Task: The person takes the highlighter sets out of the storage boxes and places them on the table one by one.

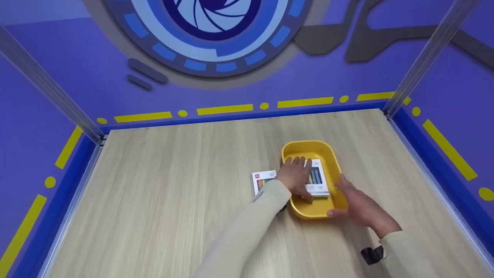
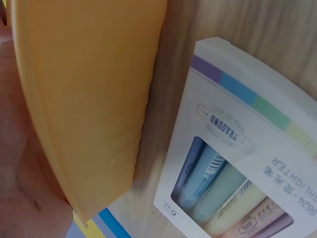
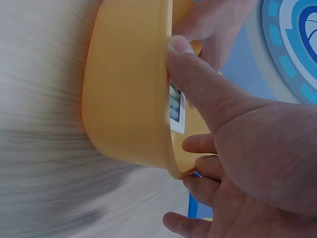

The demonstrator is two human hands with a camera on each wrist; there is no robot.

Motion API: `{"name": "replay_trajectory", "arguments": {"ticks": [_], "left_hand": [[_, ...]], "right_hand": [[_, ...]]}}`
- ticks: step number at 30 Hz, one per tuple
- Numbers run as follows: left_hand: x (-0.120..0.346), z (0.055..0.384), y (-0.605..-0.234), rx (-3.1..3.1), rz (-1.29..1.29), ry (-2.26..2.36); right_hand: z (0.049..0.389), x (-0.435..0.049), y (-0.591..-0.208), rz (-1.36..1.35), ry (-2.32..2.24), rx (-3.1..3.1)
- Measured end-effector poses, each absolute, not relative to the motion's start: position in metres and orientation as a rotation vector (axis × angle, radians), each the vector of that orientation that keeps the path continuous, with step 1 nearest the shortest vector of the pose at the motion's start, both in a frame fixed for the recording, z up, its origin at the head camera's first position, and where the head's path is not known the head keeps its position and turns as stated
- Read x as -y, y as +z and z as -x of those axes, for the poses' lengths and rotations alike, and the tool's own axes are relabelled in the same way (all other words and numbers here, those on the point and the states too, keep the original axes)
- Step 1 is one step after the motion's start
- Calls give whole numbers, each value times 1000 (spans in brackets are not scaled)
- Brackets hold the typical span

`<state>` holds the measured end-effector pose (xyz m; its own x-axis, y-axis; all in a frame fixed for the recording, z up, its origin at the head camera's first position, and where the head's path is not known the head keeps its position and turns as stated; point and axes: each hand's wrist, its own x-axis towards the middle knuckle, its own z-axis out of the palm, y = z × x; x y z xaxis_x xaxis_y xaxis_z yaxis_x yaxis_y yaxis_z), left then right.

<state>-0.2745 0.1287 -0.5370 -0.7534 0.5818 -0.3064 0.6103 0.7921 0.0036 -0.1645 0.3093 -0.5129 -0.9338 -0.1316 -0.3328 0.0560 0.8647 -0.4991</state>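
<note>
A yellow plastic tub stands on the wooden table, with a white highlighter box lying inside it. My left hand reaches over the tub's left rim and holds this box, its fingers at the far edge and its thumb at the near edge. The hand covers the box's left part. At the tub's near right corner, my right hand grips the rim; its thumb lies on the rim in the right wrist view. Another highlighter box, with pastel pens behind its window, lies left of the tub, partly under my left forearm.
The pale wooden table is bounded by a purple back wall and side walls with yellow markings. Metal posts stand at the back corners. A dark strap piece shows at my right wrist.
</note>
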Motion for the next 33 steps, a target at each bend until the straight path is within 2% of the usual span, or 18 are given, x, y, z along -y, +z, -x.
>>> {"name": "replay_trajectory", "arguments": {"ticks": [33], "left_hand": [[-125, 275, -531, -2750, -992, -167]], "right_hand": [[165, -310, -514, 14, -801, -2631]]}}
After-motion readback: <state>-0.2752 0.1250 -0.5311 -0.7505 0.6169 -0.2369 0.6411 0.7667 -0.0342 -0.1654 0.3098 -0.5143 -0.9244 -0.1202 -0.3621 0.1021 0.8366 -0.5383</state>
